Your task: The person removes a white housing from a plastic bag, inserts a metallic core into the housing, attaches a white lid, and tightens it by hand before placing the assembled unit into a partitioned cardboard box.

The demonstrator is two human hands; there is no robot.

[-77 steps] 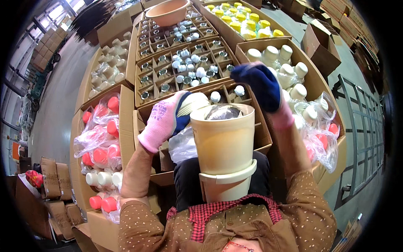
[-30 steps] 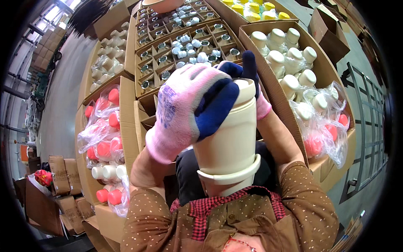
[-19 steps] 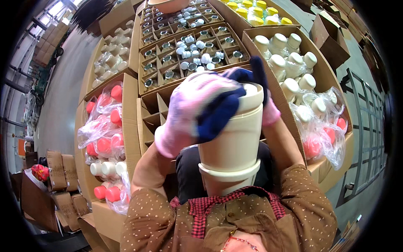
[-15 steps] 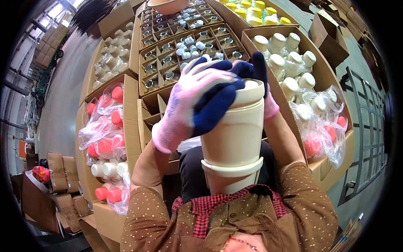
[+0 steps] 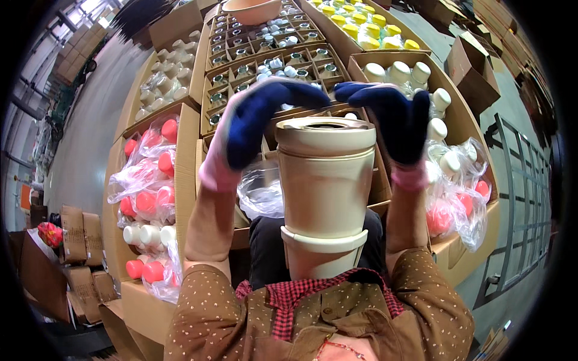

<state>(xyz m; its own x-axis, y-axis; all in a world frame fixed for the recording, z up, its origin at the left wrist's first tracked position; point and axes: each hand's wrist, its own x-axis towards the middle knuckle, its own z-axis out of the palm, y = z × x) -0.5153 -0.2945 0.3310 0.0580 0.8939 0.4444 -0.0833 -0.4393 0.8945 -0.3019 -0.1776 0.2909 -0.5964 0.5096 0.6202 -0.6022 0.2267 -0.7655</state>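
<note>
A tall cream cylinder point(image 5: 325, 186), like stacked plastic tubs or a canister, stands upright between my legs, with a dark opening in its top. My left hand point(image 5: 256, 117), in a pink glove with a dark blue palm, arches past the left of the rim. Its fingers stretch out and hold nothing. Opposite it, my right hand point(image 5: 394, 123) in a matching glove has its fingers extended to the left and its thumb raised, also empty. The fingertips of both hands almost meet beyond the rim, apart from the cylinder. Part of a small white piece point(image 5: 351, 115) shows behind the rim.
Ahead, divided cartons point(image 5: 241, 75) hold glass bottles with loose white caps point(image 5: 274, 72) on top. A box point(image 5: 180, 192) of red- and white-capped bottles stands left; another carton point(image 5: 475, 108) of white-capped bottles stands right. A peach basin point(image 5: 253, 11) sits at the back.
Both hands have come off the cylinder's top and spread to either side, baring the dark opening. The white piece seen at the rim now shows only behind it. The view has shifted slightly.
</note>
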